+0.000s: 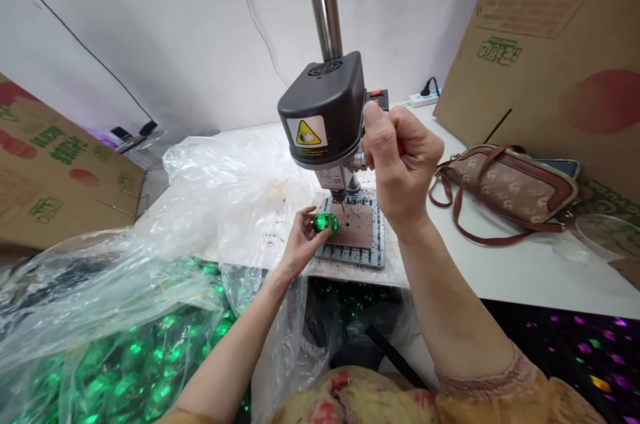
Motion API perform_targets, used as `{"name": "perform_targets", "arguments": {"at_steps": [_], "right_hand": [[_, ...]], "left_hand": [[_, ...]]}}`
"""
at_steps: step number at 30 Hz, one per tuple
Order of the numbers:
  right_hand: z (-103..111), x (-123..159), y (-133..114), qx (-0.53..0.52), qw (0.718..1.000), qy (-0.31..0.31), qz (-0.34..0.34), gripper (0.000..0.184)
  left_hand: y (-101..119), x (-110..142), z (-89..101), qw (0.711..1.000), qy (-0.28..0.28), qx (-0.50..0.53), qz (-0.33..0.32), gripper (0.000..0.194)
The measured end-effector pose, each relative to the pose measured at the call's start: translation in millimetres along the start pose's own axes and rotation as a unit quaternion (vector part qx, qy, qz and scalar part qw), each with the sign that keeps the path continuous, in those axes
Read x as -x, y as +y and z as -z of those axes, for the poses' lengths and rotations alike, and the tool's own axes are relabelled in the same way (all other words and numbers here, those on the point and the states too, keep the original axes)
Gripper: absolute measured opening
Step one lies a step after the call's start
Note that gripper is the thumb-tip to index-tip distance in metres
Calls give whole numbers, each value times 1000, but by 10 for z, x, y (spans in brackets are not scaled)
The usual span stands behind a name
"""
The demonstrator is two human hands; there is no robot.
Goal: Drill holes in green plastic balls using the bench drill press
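Thumb and fingertips of the left hand [300, 237] pinch a shiny green faceted ball [326, 222], the thumb on its near side, the other fingers curved round its left. The ball sits low at the front of a black-headed drill press [323, 107], just left of the thin bit [343, 207]; whether it touches the flat board [359, 227] beneath cannot be told. It looks light, hard-shelled and probably hollow, its mirror-like facets likely slippery and apt to roll or crack if squeezed; the best hold seems to be low around its sides, fingertips away from the bit.

The right hand [403, 157] is a closed fist at the drill press's right side, apparently around a handle, mostly hidden.

Dark crumbs speckle the slotted base [379, 252] of the drill press, which stands on a white counter [480, 271]. Left of the drill press lies crumpled clear plastic [215, 177]; nearer the wearer, more green balls [130, 371] show through plastic. Right of it rest a patterned handbag [520, 184] and a tall cardboard box [540, 44].
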State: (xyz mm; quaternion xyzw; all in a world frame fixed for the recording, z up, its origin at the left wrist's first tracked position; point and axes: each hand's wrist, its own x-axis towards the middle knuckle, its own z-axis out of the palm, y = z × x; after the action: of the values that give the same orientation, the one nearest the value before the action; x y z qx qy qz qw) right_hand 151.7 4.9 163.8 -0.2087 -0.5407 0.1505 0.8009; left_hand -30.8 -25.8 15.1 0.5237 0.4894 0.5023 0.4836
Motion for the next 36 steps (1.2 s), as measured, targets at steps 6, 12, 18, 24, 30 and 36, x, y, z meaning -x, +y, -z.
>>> {"name": "perform_targets", "arguments": {"at_steps": [6, 12, 18, 24, 30, 36], "right_hand": [[-8, -7, -13, -8, 1000, 6, 2, 47], [-12, -3, -25, 1, 1000, 5, -21, 49], [-10, -8, -49, -2, 1000, 6, 9, 45], [-9, -20, -47, 23, 999, 6, 37, 44], [-15, -39, -101, 41, 999, 1, 30, 47], [5, 51, -118, 53, 998, -7, 35, 46]], "left_hand": [[-170, -116, -98, 996, -6, -89, -19, 51], [-169, -181, -178, 992, -15, -115, -39, 52], [-192, -201, -261, 980, -6, -177, -90, 53], [-299, -172, -417, 979, 57, -161, -113, 55], [-291, -152, -465, 980, 35, -154, -121, 51], [-297, -147, -442, 982, 31, -145, -114, 51]]}}
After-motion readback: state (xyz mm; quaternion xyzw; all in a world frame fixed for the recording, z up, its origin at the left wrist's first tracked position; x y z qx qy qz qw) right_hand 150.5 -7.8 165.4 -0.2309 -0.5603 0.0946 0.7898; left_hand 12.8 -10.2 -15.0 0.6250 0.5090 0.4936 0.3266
